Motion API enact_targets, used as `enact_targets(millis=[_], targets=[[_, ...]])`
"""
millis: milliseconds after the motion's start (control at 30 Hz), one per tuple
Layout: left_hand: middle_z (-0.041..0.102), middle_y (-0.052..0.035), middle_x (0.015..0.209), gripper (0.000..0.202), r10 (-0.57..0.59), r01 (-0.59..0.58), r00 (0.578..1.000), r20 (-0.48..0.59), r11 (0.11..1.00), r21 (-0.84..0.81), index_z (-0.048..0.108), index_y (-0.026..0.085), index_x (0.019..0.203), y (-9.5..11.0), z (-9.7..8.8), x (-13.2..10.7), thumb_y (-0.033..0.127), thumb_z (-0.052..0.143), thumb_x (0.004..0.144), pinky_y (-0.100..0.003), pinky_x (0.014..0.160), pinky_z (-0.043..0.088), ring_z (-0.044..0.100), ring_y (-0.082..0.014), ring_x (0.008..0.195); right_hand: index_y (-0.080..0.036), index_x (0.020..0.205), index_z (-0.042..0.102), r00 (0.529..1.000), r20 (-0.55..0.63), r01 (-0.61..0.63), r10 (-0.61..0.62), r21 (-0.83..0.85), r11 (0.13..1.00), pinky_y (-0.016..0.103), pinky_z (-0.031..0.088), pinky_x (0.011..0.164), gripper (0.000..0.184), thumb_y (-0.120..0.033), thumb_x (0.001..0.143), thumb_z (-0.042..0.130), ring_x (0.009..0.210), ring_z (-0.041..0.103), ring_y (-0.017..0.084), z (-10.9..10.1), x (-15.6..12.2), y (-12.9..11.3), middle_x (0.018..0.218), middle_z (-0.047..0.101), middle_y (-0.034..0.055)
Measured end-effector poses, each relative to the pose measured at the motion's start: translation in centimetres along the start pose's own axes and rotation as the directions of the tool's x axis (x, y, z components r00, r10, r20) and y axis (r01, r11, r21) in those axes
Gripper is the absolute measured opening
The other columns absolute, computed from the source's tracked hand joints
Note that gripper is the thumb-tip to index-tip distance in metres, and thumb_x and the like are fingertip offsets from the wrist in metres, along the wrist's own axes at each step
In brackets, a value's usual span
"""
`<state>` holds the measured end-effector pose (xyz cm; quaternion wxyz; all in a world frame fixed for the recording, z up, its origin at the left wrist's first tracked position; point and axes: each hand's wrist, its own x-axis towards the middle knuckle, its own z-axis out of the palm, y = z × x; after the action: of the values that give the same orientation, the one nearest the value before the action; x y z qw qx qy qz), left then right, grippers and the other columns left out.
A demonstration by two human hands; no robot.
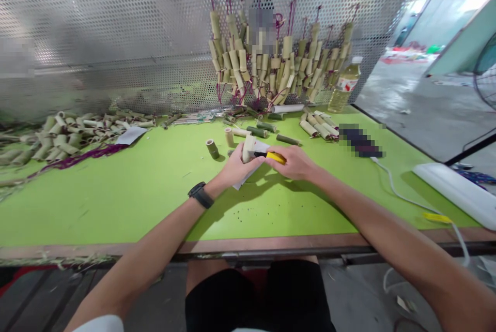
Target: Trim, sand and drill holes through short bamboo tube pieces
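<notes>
Over the middle of the green table, my left hand (237,165) is closed around a short pale bamboo tube (248,146). My right hand (295,162) grips a yellow-handled utility knife (276,158), its dark front end close against the tube. Whether the blade touches the bamboo is too small to tell. White paper (243,182) lies partly hidden under my hands. Just left of them, a dark bamboo tube (212,149) and a lighter one (229,137) stand upright. Several green bamboo pieces (267,127) lie beyond my hands.
Bundles of strung bamboo tubes (287,68) hang on the perforated metal panel (116,27). A heap of cut tubes (62,133) and purple cord (87,156) lie at left. At right are an oil bottle (344,86), a blurred-out device (360,140) and its white cable (399,187).
</notes>
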<state>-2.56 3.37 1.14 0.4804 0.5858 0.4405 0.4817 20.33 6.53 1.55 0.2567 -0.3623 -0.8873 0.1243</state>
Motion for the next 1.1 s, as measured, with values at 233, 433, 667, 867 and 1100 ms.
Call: enact_targets(millis=[233, 433, 667, 867, 1100], targets=[[0.074, -0.0081, 0.110, 0.034, 0.080, -0.078, 0.995, -0.066, 0.996, 0.036, 0.072, 0.019, 0.114, -0.2, 0.4, 0.3, 0.026, 0.089, 0.086, -0.034, 0.087, 0.051, 0.065, -0.0230, 0.099, -0.018, 0.119, 0.079, 0.998, -0.060, -0.033, 0.029, -0.059, 0.998, 0.032, 0.040, 0.060, 0.046, -0.054, 0.106, 0.053, 0.062, 0.058, 0.018, 0.5, 0.0, -0.5, 0.084, 0.078, 0.0091], [0.071, -0.0044, 0.090, 0.023, -0.001, -0.001, 0.997, -0.075, 0.999, -0.034, 0.072, 0.017, 0.103, -0.3, 0.5, 0.4, 0.027, 0.087, 0.089, -0.030, 0.072, 0.049, 0.063, -0.0179, 0.081, -0.016, 0.129, 0.076, 0.996, -0.060, -0.077, 0.067, -0.186, 0.980, 0.032, 0.040, 0.057, 0.054, -0.059, 0.109, 0.050, 0.063, 0.059, 0.019, 1.1, -0.1, -1.1, 0.093, 0.079, 0.0117], [0.060, 0.0023, 0.070, 0.029, -0.152, 0.142, 0.984, -0.095, 0.984, -0.105, 0.068, 0.020, 0.101, 0.1, 0.6, 0.2, 0.037, 0.089, 0.090, -0.025, 0.051, 0.038, 0.049, -0.0100, 0.056, -0.017, 0.124, 0.077, 0.969, -0.215, -0.156, 0.119, -0.164, 0.974, 0.032, 0.038, 0.054, 0.055, -0.059, 0.111, 0.044, 0.061, 0.059, 0.019, 1.3, 0.0, -1.9, 0.086, 0.077, 0.0112], [0.049, 0.0065, 0.065, 0.023, -0.218, 0.196, 0.970, -0.111, 0.964, -0.181, 0.066, 0.021, 0.114, 0.2, 0.8, 0.2, 0.031, 0.080, 0.099, -0.024, 0.047, 0.026, 0.038, -0.0081, 0.050, -0.018, 0.114, 0.077, 0.923, -0.314, -0.260, 0.223, -0.082, 0.962, 0.031, 0.037, 0.054, 0.058, -0.068, 0.106, 0.048, 0.060, 0.059, 0.019, -0.2, 0.2, -0.4, 0.080, 0.074, 0.0093], [0.049, 0.0068, 0.071, 0.017, -0.164, 0.136, 0.986, -0.038, 0.908, -0.396, 0.058, 0.021, 0.103, -0.2, 0.3, 0.7, 0.032, 0.070, 0.104, -0.019, 0.043, 0.022, 0.034, -0.0036, 0.046, -0.021, 0.110, 0.078, 0.977, -0.160, -0.151, 0.144, -0.037, 0.988, 0.030, 0.030, 0.052, 0.058, -0.064, 0.108, 0.040, 0.058, 0.053, 0.017, -0.1, 0.3, -0.9, 0.076, 0.072, 0.0054]])
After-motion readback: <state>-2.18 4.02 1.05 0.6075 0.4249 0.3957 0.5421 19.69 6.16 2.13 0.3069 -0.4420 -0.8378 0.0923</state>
